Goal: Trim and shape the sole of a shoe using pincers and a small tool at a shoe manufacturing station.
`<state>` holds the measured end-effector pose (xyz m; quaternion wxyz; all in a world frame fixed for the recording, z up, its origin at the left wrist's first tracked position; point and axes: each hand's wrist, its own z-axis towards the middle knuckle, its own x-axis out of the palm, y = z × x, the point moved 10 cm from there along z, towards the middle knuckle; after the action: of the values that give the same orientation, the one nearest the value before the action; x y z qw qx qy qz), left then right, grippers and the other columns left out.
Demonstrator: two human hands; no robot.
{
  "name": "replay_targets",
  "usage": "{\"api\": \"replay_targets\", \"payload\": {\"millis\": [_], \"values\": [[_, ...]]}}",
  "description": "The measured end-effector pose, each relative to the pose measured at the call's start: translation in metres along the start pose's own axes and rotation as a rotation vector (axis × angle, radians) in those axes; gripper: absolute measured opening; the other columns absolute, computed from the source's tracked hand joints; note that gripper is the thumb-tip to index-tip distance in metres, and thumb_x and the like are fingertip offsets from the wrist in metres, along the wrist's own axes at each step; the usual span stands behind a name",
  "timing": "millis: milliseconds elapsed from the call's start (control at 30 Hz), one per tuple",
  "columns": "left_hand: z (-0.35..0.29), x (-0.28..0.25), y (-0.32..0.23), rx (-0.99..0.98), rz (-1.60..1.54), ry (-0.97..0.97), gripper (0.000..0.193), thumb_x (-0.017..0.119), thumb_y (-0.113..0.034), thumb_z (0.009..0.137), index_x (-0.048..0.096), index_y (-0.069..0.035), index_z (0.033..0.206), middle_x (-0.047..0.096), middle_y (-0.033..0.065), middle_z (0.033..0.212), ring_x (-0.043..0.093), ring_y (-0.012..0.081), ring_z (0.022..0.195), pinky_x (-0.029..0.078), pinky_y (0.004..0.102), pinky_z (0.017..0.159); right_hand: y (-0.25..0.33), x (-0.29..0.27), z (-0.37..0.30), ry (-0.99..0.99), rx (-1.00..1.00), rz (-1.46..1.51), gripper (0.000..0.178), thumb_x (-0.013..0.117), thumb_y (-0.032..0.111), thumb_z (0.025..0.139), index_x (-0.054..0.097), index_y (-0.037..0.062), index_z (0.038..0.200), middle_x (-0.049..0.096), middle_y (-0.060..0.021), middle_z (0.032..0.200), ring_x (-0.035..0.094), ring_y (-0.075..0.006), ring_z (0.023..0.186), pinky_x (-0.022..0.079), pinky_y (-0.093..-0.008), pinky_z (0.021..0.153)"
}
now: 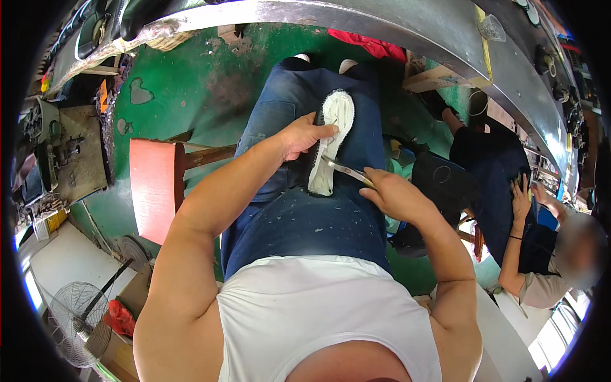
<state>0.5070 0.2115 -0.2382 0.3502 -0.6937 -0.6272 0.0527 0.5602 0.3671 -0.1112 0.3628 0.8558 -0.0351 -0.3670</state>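
Note:
A white shoe upper (337, 118), bottom side up with a gathered edge folded in around a pale insole, rests over my thighs. Its wide toe end points away from me and the narrow heel end lies near my lap. My left hand (302, 135) grips it at the left side, thumb pressed on the bottom and fingers partly hidden behind. In my right hand (391, 194) is a slim metal tool that looks like pincers (349, 170), with a yellowish handle. Its tip meets the shoe's inner edge around the middle.
A metal-topped bench (382, 28) curves across the far side. On the left stand a red-topped stool (153, 184) and a wire-caged fan (79, 325). A co-worker (541, 254) sits at the right, hands raised by dark clothing. Red cloth (369, 44) lies on the green floor (172, 76).

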Motion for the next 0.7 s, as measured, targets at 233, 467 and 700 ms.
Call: {"api": "replay_targets", "payload": {"millis": [233,467,700], "values": [[-0.002,-0.005,-0.001,0.058,-0.009,-0.067,0.065,0.075,-0.022,0.089,0.042,-0.005,0.141,0.063,0.0088,0.123,0.064,0.0185,0.107,0.052,0.0371,0.091,-0.019,-0.002,-0.035,-0.034,0.129,0.003,0.037,0.062,0.030,0.096,0.058,-0.0001,0.117,0.065,-0.0225,0.101,0.065,-0.0425,0.091,0.051,-0.0483,0.079],[-0.010,0.013,-0.012,0.116,0.039,-0.048,0.065,0.073,-0.020,0.090,0.040,0.000,0.142,0.062,0.0116,0.127,0.062,0.0210,0.111,0.050,0.0394,0.096,0.014,-0.001,-0.012,-0.267,-0.097,-0.196,0.039,0.062,0.031,0.095,0.058,-0.0010,0.117,0.065,-0.0235,0.105,0.064,-0.0425,0.095,0.051,-0.0474,0.083],[-0.021,0.028,0.004,0.264,0.195,-0.035,0.077,0.065,-0.023,0.095,0.021,0.000,0.153,0.045,0.0192,0.146,0.045,0.0262,0.134,0.035,0.0353,0.113,-0.031,0.043,-0.027,0.051,0.262,0.130,0.037,0.049,0.036,0.101,0.063,0.0009,0.103,0.068,-0.0248,0.100,0.064,-0.0454,0.095,0.050,-0.0526,0.082]]}}
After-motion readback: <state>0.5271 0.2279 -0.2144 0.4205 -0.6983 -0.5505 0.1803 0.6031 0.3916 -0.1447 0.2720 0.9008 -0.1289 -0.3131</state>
